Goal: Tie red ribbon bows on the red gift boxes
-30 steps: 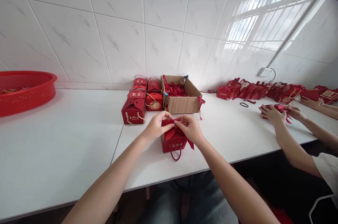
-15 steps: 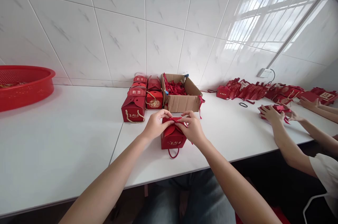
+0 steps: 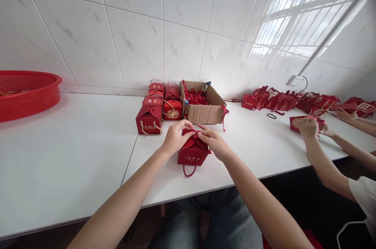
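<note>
A small red gift box with gold lettering stands upright near the table's front edge, its cord handle hanging at the front. On its top is a red ribbon bow. My left hand pinches the bow from the left, thumb and fingers closed on it. From the right, my right hand is closed on the ribbon with thumb and forefinger. Both hands meet over the box's folded top flaps.
Behind stands an open cardboard box of red ribbons, beside finished-looking red boxes. A red basket is at far left. At right, another person's hands hold a red box; more red boxes line the wall.
My right hand's fingers have shifted slightly on the ribbon, and the knot shows more clearly. The box has turned a little. At right, the other person's hand has closed over their box.
</note>
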The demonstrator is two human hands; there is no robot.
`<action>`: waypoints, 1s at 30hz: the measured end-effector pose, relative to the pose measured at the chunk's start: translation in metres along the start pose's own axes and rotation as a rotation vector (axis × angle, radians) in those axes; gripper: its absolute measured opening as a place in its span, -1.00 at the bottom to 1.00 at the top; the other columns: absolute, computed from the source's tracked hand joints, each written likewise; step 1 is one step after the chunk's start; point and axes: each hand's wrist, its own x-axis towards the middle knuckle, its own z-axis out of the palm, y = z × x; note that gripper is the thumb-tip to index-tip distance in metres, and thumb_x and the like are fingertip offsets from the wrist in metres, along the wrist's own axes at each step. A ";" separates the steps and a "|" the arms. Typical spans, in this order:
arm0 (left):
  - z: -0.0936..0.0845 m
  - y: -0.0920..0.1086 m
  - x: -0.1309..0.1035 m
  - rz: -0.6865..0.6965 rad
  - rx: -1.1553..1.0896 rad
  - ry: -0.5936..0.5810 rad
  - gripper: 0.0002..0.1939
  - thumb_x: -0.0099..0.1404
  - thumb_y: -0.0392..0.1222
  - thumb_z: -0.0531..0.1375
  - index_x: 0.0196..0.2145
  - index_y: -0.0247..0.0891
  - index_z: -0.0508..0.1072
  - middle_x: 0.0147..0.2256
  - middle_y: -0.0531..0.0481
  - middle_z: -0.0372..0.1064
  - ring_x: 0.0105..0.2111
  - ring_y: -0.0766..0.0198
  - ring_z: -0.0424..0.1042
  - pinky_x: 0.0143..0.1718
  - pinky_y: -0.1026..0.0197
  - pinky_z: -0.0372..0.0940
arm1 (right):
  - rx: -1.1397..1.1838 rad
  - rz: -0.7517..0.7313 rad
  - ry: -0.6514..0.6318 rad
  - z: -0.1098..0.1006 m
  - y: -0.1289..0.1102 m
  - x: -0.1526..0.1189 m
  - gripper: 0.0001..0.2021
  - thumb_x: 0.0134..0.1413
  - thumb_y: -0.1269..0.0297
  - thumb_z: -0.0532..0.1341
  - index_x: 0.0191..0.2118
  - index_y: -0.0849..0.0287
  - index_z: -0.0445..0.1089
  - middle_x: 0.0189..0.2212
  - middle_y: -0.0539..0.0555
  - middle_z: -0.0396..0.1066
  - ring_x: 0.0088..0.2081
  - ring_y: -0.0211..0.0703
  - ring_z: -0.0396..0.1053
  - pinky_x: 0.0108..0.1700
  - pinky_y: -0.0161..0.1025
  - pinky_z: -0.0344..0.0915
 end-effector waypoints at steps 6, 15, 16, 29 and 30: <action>-0.005 0.003 -0.004 0.160 0.241 0.050 -0.95 0.17 -0.20 0.16 -0.37 -0.20 0.37 -0.28 -0.03 0.37 -0.17 0.15 0.33 -0.03 0.07 0.20 | 0.098 0.058 0.095 0.005 0.008 -0.002 -0.74 0.04 0.07 0.19 -0.37 0.12 0.53 0.31 0.06 -0.04 0.25 0.10 0.07 0.00 -0.10 0.27; -0.005 -0.003 -0.005 0.142 0.294 -0.037 -0.84 0.20 -0.09 0.20 -0.40 -0.15 0.56 -0.33 -0.05 0.45 -0.24 0.13 0.38 -0.19 0.12 0.27 | 0.092 0.042 0.151 0.008 0.003 -0.010 -0.73 0.05 0.05 0.20 -0.33 0.11 0.54 0.21 0.14 0.17 0.33 0.02 -0.15 0.10 -0.08 0.19; -0.004 -0.003 -0.005 0.140 0.291 -0.028 -0.84 0.20 -0.10 0.19 -0.41 -0.16 0.57 -0.34 -0.05 0.46 -0.26 0.14 0.38 -0.20 0.12 0.28 | 0.082 0.038 0.143 0.008 0.001 -0.012 -0.72 0.06 0.03 0.19 -0.33 0.09 0.55 0.17 0.14 0.23 0.34 0.00 -0.18 0.13 -0.07 0.16; 0.002 0.002 -0.009 0.216 0.270 -0.010 -0.89 0.21 -0.23 0.15 -0.43 -0.24 0.45 -0.36 -0.03 0.43 -0.30 0.21 0.39 -0.24 0.17 0.29 | -0.080 0.008 0.220 0.009 -0.005 -0.024 -0.64 -0.08 -0.05 0.27 -0.23 0.06 0.54 0.11 0.14 0.29 0.28 0.09 -0.03 0.14 0.00 0.12; 0.000 0.003 -0.010 0.218 0.254 -0.023 -0.89 0.22 -0.23 0.13 -0.42 -0.25 0.44 -0.36 -0.03 0.42 -0.32 0.23 0.38 -0.26 0.18 0.28 | -0.142 -0.001 0.265 0.010 -0.005 -0.024 -0.65 -0.12 -0.04 0.29 -0.24 0.05 0.54 0.14 0.14 0.24 0.26 0.12 0.00 0.14 0.02 0.12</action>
